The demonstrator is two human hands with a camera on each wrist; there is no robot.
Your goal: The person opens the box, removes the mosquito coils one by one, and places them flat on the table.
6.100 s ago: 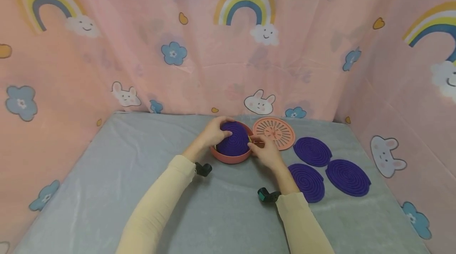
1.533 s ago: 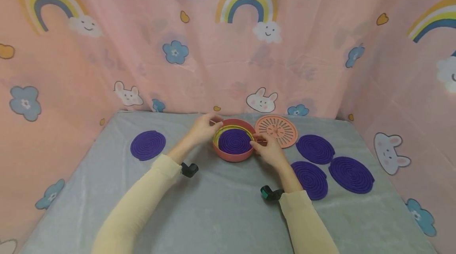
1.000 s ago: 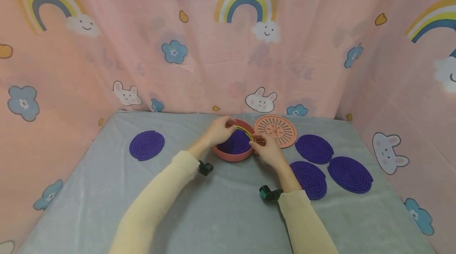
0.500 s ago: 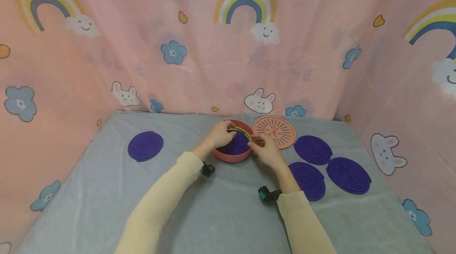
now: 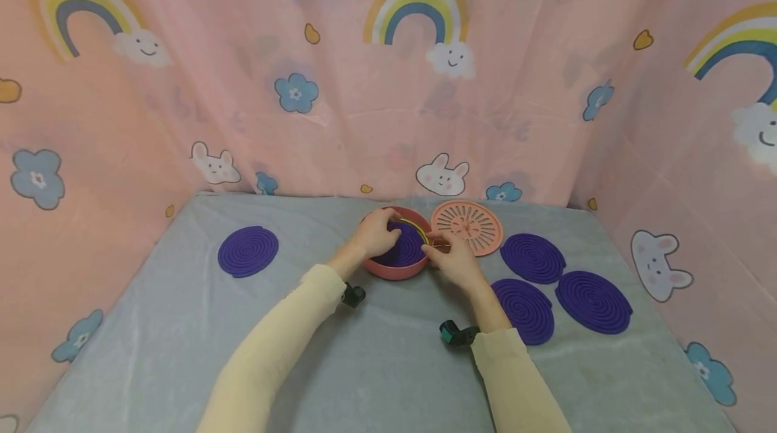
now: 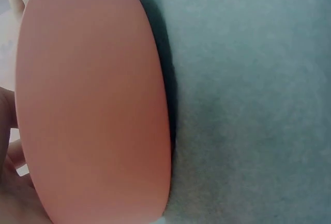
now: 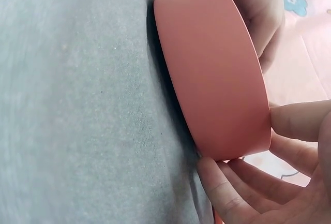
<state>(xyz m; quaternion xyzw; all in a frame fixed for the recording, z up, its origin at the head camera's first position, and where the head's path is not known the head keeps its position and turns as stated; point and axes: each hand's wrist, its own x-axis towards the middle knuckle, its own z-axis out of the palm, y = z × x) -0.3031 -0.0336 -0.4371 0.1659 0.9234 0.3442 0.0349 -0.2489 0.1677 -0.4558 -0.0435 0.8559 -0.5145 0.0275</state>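
Note:
A round coral-pink mosquito coil box (image 5: 394,273) stands at the back middle of the table, holding a purple mosquito coil (image 5: 409,245) and a thin yellow rim. From the left, my left hand (image 5: 376,234) reaches over the wall, its thumb on the coil's face and its fingers curled at the edge; the fingertips are partly hidden. My right hand (image 5: 455,261) grips the right side of the box. In the right wrist view the thumb of that right hand (image 7: 248,188) presses the rim while other fingers lie against the wall. The left wrist view is filled by the box's wall (image 6: 93,105).
The slotted pink lid (image 5: 493,227) lies behind my right hand. Three purple coils lie to the right: a far one (image 5: 533,257), a near one (image 5: 523,311) and an outer one (image 5: 595,303). Another coil (image 5: 248,251) lies alone at left. Pink patterned curtain (image 5: 340,143) encloses the table.
A coil formerly lifted by my left hand now lies at the left. That hand came back to the box and moved down onto the coil inside. My right hand kept its hold.

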